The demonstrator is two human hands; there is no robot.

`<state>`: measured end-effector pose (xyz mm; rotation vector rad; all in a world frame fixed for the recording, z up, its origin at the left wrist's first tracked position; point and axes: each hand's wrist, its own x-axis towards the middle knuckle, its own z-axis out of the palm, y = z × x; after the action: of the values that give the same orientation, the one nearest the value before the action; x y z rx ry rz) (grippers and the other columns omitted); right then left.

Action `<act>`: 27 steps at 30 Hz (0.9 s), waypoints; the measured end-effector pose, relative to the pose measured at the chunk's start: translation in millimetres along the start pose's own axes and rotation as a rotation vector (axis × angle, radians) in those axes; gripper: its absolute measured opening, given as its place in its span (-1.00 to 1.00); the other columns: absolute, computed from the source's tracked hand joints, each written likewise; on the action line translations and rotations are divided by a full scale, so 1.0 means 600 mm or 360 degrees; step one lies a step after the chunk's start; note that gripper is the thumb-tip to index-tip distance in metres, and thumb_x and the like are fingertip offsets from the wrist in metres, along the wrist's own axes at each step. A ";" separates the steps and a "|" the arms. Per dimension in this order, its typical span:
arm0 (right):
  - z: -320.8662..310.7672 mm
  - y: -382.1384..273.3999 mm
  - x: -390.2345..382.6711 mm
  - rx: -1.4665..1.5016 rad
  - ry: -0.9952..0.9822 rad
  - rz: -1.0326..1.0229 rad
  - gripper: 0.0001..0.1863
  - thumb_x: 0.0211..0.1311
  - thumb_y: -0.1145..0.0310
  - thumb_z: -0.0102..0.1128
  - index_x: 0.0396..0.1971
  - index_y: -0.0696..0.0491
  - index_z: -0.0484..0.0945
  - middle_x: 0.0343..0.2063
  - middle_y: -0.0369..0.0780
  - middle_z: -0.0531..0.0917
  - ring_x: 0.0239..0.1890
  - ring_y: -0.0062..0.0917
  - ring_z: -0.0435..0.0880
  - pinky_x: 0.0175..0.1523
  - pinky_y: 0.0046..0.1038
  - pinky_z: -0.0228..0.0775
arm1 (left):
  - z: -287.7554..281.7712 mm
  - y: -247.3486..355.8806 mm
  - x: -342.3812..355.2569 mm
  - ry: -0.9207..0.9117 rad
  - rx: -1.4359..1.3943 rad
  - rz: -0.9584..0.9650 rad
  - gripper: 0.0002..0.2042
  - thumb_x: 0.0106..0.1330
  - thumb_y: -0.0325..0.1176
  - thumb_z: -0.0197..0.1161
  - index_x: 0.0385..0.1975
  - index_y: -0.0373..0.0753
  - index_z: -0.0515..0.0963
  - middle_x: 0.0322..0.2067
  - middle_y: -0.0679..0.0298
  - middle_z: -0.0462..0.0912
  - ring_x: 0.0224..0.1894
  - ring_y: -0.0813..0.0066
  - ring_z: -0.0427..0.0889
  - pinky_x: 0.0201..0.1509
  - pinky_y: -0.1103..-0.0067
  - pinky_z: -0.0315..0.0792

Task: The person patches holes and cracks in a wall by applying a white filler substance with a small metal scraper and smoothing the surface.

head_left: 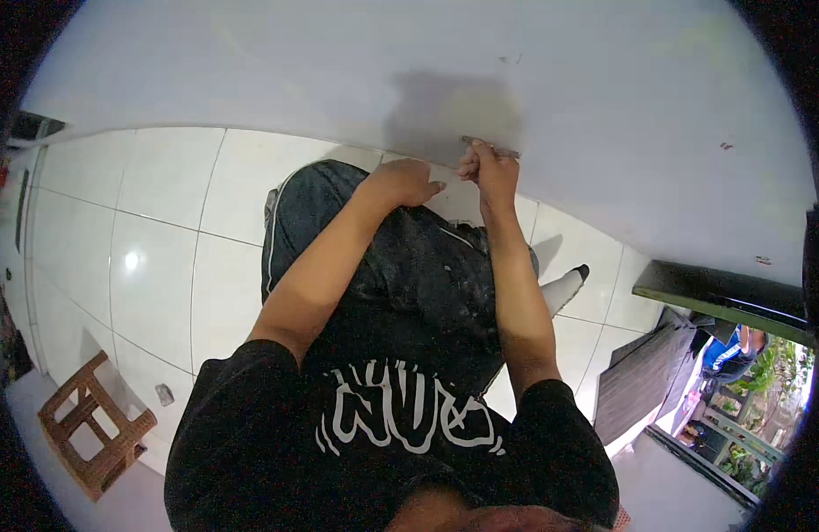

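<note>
My right hand [486, 170] is raised close to the pale wall [604, 115], near its foot. Its fingers are closed round a thin, flat, brownish tool [507, 152] whose narrow edge lies along the wall; its kind is not clear. My left hand [407, 183] is at my bent knee, a little left of the right hand. Its fingers curl inward with one tip pointing right, and whatever they may hold is hidden. The hands are apart. A shadow falls on the wall above them.
White floor tiles [152, 177] run along the wall. A brown woven stool [94, 426] and a small grey object [164, 395] are at the lower left. A dark ledge [720, 288], a grey panel [644, 372] and an opening with plants and a person [737, 350] lie right.
</note>
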<state>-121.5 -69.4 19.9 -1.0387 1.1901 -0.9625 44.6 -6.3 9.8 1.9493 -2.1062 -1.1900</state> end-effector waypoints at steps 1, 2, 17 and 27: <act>0.003 0.000 0.000 0.0003 -0.0024 -0.0044 -0.79 0.29 0.34 0.21 -0.38 0.21 0.59 -0.59 -0.18 0.59 -0.65 -0.51 0.57 -0.53 -0.47 0.42 | -0.002 -0.001 0.000 -0.0024 0.0015 -0.0003 -0.36 0.39 0.15 -0.06 -0.25 -0.45 0.62 -0.13 -0.18 0.62 -0.04 -0.14 0.59 0.11 0.13 0.42; 0.005 0.000 0.001 0.0006 -0.0048 -0.0088 -0.79 0.30 0.34 0.20 -0.37 0.21 0.59 -0.59 -0.17 0.60 -0.65 -0.50 0.57 -0.52 -0.47 0.42 | -0.001 0.000 0.000 -0.0023 0.0016 -0.0003 -0.36 0.39 0.15 -0.06 -0.25 -0.45 0.62 -0.13 -0.18 0.62 -0.04 -0.14 0.59 0.11 0.13 0.42; 0.016 -0.020 -0.017 0.0107 -0.0005 -0.0182 -0.77 0.27 0.34 0.24 -0.36 0.25 0.58 -0.58 -0.10 0.64 -0.67 -0.46 0.59 -0.54 -0.45 0.48 | -0.002 -0.002 -0.001 -0.0019 -0.0040 -0.0019 -0.38 0.39 0.12 -0.05 -0.33 -0.47 0.63 -0.21 -0.20 0.64 -0.10 -0.15 0.61 0.07 0.15 0.44; 0.009 -0.016 -0.015 0.0037 -0.0012 -0.0211 -0.70 0.30 0.28 0.21 -0.25 0.28 0.62 -0.50 -0.08 0.68 -0.63 -0.48 0.61 -0.51 -0.47 0.48 | 0.008 -0.002 -0.005 0.0124 -0.0039 0.0054 -0.38 0.38 0.15 -0.05 -0.30 -0.44 0.60 -0.17 -0.18 0.62 -0.08 -0.16 0.59 0.08 0.13 0.41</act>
<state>-117.7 -62.3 31.9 -1.1126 1.1119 -1.0722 43.9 -1.5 7.1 1.9093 -2.0685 -1.1098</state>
